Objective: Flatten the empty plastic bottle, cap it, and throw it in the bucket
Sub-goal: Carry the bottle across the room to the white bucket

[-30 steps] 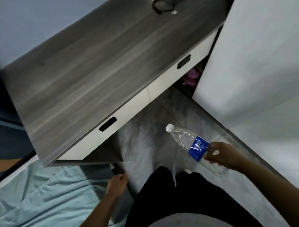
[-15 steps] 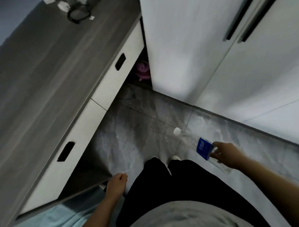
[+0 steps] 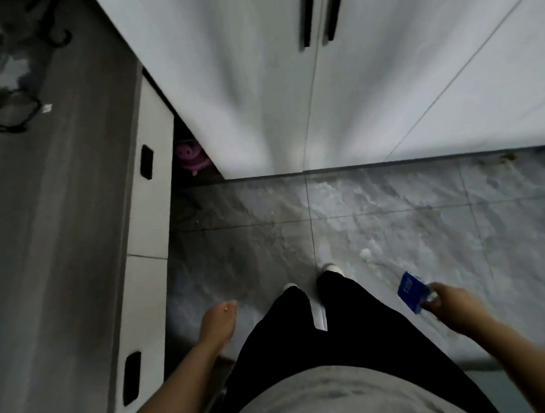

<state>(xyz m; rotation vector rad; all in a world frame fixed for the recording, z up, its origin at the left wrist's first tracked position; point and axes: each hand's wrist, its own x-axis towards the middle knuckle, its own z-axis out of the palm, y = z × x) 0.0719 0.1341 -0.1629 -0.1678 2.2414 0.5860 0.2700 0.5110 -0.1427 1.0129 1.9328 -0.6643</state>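
Bottle (image 3: pixel 410 294) was in my right hand (image 3: pixel 449 303), low at my right side over the grey tiled floor (image 3: pixel 421 206), fingers closed around the body just behind the blue label; white cap (image 3: pixel 365 253) pointed forward and away, the clear plastic mostly lost in blur against the tiles. Main change over the last second was my heading, not the grip: I had swung right, so the dark wood table (image 3: pixel 62 215) and its white drawer fronts (image 3: pixel 152 211) slid from ahead of me to my left edge, the blue bedding dropped out of frame, and the white wardrobe doors (image 3: pixel 259 82) with black handles (image 3: pixel 306 17) sat dead ahead. Bottle went from raised and angled up in front of me to carried lower beside my right leg. Left hand (image 3: pixel 218 321) was empty, fingers loosely curled, hanging near the drawer front at my left thigh, about where it was a second ago. Cap looked to be on already; whether the body was flattened I couldn't tell from this blur, it read roughly round a second back. No bucket in view, so my read: I was mid-turn, looking for it or walking to it, with squashing likely outstanding. Pink pig toy (image 3: pixel 191 156) sat in the gap between the drawers and wardrobe, irrelevant.
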